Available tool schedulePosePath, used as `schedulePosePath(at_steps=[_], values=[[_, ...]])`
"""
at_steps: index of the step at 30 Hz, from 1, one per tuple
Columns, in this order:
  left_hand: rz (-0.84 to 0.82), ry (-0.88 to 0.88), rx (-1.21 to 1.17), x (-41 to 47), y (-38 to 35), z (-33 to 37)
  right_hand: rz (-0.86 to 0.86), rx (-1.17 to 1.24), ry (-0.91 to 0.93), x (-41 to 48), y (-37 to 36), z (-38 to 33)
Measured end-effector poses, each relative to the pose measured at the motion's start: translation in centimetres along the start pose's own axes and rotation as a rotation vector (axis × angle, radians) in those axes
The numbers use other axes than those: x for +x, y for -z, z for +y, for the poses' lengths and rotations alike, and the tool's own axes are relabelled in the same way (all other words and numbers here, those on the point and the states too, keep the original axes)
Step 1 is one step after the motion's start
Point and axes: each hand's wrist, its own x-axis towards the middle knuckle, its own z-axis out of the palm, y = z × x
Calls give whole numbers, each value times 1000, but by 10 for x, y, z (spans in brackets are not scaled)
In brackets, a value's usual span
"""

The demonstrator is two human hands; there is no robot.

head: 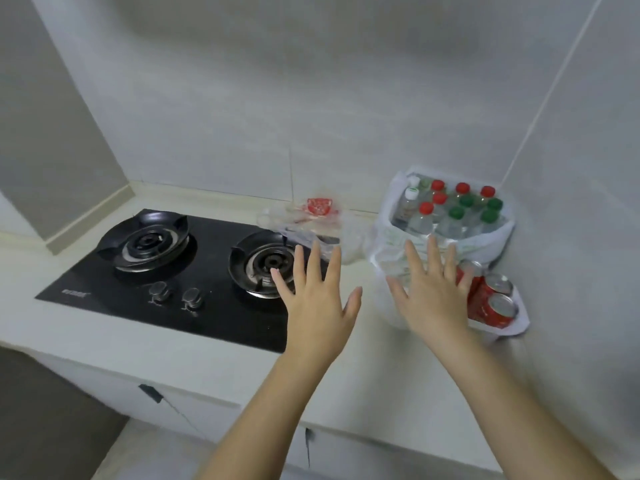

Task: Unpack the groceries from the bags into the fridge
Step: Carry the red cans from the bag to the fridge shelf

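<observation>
- Left hand (317, 303) fingers spread flat, holding nothing, over right burner of hob (166, 271).
- Right hand (434, 296) also splayed, empty, in front of white bag (389, 240); contact unclear.
- Bag stands far right on bench (173, 348), full of upright capped bottles (450, 211).
- Red cans (495, 301) just right of right hand.
- Clear bag (311, 220) behind hob.
</observation>
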Motion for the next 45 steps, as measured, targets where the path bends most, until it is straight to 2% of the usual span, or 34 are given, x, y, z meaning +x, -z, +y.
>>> schedulePosePath(at_steps=[10,17,26,30,37,45], values=[[-222,-74,-68,46,-120,94,-154,118,-302,47,-34,134],[-319,-228,-78,83,-169,148,-168,202,-378,48,-43,165],[-549,-396,-53,131,-219,194,-214,259,-408,50,-63,183],[-570,-392,-41,142,-232,199,-219,309,-380,54,-73,187],[-608,-299,-230,138,-239,186,-259,149,-361,56,-87,186],[-513,-194,-357,114,-217,166,-231,190,-314,56,-73,189]])
